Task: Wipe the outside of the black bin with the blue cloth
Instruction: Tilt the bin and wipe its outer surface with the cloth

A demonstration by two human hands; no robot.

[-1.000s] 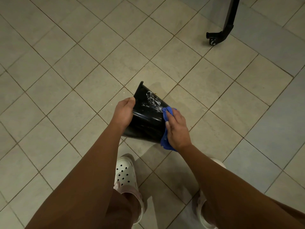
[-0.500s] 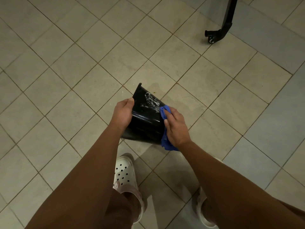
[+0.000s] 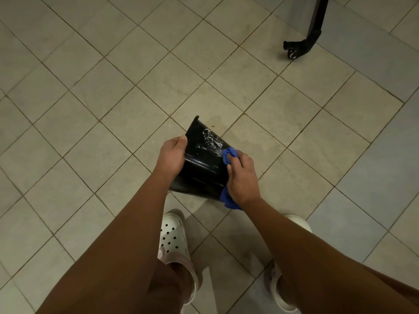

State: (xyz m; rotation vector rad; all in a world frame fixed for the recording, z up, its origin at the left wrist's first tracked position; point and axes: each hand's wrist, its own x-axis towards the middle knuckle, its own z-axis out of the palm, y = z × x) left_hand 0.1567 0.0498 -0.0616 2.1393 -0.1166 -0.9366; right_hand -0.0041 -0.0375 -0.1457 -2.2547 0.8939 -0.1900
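A glossy black bin (image 3: 199, 168) is held off the tiled floor, tipped so its outer wall faces me, with white soapy streaks near its upper part. My left hand (image 3: 172, 155) grips the bin's left side, thumb on top. My right hand (image 3: 242, 179) holds a bunched blue cloth (image 3: 229, 155) and presses it against the bin's right side; more of the cloth hangs out below my palm. The bin's opening is hidden from view.
Beige floor tiles (image 3: 113, 98) spread all around, turning greyer to the right. A black stand leg with a small caster (image 3: 305, 41) is at the upper right. My feet in white perforated clogs (image 3: 174, 243) stand right under the bin.
My right hand has shifted slightly on the bin's right side, and the cloth is more bunched at my fingertips. My left hand keeps the same grip.
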